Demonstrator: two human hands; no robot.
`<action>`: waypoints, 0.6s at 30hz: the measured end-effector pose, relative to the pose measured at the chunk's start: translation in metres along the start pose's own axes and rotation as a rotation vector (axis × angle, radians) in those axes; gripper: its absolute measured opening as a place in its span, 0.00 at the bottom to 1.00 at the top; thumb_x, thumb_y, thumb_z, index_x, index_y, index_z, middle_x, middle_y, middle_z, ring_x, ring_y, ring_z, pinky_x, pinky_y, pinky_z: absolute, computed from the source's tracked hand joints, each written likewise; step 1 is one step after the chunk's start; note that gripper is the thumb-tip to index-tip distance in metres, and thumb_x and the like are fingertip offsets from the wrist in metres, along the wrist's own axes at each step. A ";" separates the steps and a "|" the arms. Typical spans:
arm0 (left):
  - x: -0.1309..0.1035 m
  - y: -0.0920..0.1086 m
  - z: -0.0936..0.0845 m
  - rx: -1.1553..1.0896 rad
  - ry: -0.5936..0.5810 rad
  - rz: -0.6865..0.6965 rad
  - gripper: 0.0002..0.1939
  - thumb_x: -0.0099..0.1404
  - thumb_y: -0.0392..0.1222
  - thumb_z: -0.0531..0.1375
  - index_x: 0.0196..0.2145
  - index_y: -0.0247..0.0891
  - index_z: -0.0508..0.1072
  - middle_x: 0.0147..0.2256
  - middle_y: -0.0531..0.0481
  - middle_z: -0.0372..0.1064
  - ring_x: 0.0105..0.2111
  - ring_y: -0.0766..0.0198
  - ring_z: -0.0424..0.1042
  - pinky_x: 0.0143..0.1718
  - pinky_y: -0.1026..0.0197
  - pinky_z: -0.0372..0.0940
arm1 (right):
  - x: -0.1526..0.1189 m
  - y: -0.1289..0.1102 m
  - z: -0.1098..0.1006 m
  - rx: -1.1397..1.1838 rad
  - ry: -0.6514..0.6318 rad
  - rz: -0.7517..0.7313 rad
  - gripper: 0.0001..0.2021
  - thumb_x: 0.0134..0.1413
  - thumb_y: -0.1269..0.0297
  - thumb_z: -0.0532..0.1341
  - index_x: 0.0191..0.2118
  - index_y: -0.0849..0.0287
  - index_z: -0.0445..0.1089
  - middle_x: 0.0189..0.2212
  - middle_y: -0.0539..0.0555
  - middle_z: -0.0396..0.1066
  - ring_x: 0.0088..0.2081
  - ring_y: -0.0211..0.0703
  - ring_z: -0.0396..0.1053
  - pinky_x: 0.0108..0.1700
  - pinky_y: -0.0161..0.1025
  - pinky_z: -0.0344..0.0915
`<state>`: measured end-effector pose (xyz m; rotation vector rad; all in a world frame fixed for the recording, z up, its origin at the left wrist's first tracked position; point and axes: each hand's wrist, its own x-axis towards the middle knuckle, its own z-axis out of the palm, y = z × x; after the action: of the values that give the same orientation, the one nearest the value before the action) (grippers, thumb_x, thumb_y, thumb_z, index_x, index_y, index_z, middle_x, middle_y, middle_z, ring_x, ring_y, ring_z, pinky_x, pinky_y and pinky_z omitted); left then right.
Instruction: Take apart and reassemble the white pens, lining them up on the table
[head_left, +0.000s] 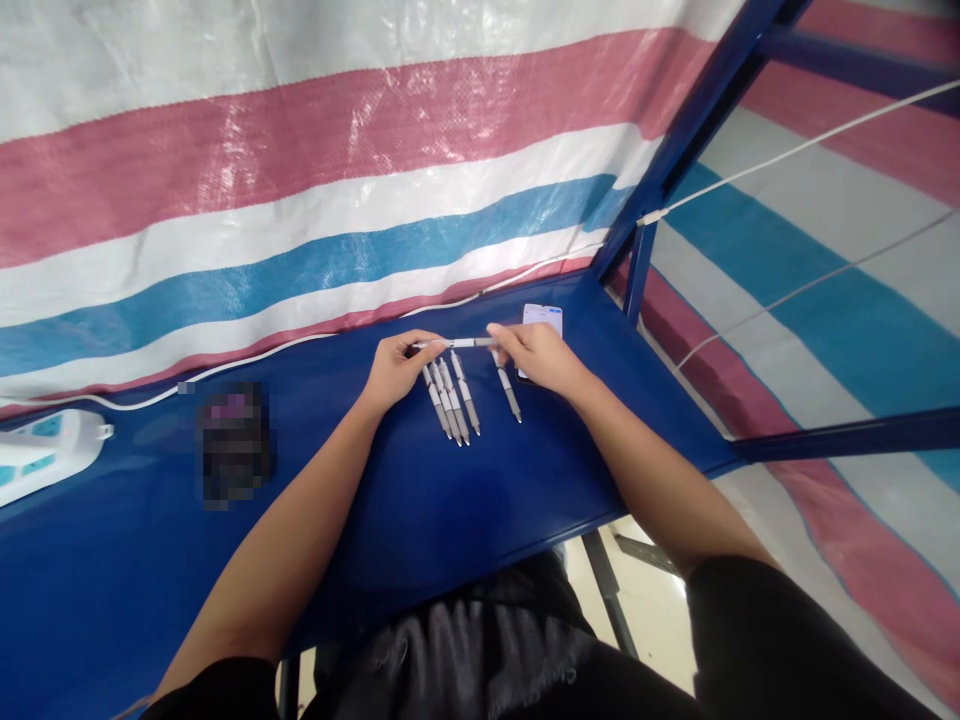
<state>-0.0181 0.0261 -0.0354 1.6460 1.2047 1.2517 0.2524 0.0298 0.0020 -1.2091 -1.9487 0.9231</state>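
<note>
A white and grey pen (469, 343) is held level between my two hands, above the blue table (450, 500). My left hand (401, 368) pinches its left end, and my right hand (536, 353) closes on its right end. Just below, several similar pens (452, 400) lie side by side with their tips toward me. One more pen (507, 388) lies apart from them, under my right hand. A phone (542, 318) with a lit screen lies partly hidden behind my right hand.
On the table's left side are a pixelated dark object (234, 445) and a white and teal plastic item (56, 450). A white cable (300, 342) runs along the back edge by a striped sheet (337, 120). A blue metal frame (645, 250) stands at the right.
</note>
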 end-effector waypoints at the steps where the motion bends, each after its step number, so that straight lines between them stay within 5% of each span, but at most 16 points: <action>1: 0.000 0.000 0.000 -0.002 0.007 -0.001 0.22 0.63 0.64 0.73 0.37 0.40 0.89 0.35 0.44 0.85 0.33 0.58 0.78 0.37 0.57 0.72 | 0.000 0.000 0.000 -0.001 0.025 -0.029 0.33 0.66 0.26 0.61 0.34 0.56 0.78 0.28 0.54 0.77 0.27 0.44 0.70 0.36 0.43 0.65; 3: 0.000 0.001 0.000 -0.005 0.018 -0.003 0.23 0.63 0.64 0.73 0.37 0.41 0.89 0.35 0.45 0.85 0.33 0.58 0.77 0.36 0.57 0.72 | 0.000 0.001 -0.001 -0.007 0.005 -0.065 0.31 0.61 0.27 0.66 0.36 0.56 0.78 0.29 0.53 0.77 0.27 0.43 0.69 0.35 0.42 0.64; 7: 0.000 0.001 0.001 -0.001 -0.004 -0.007 0.23 0.63 0.64 0.73 0.37 0.40 0.89 0.35 0.44 0.85 0.33 0.58 0.77 0.36 0.57 0.72 | 0.000 0.003 -0.002 -0.008 -0.088 0.019 0.38 0.73 0.28 0.52 0.26 0.56 0.74 0.21 0.53 0.72 0.26 0.43 0.69 0.36 0.43 0.64; 11: 0.001 -0.002 0.001 0.001 0.013 -0.007 0.22 0.64 0.63 0.73 0.37 0.40 0.88 0.33 0.46 0.83 0.31 0.60 0.75 0.34 0.58 0.70 | 0.000 0.004 -0.002 0.007 -0.013 -0.102 0.28 0.63 0.30 0.66 0.40 0.54 0.74 0.27 0.50 0.72 0.27 0.42 0.66 0.34 0.41 0.60; 18: 0.004 -0.007 -0.006 -0.044 0.005 -0.013 0.24 0.64 0.65 0.72 0.26 0.40 0.83 0.30 0.47 0.80 0.31 0.59 0.75 0.37 0.57 0.71 | -0.004 -0.008 0.007 -0.076 -0.012 -0.157 0.33 0.74 0.29 0.52 0.27 0.53 0.60 0.20 0.47 0.59 0.25 0.42 0.61 0.34 0.42 0.55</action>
<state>-0.0249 0.0320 -0.0395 1.6014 1.1809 1.2667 0.2448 0.0217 0.0038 -1.0768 -2.0712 0.7841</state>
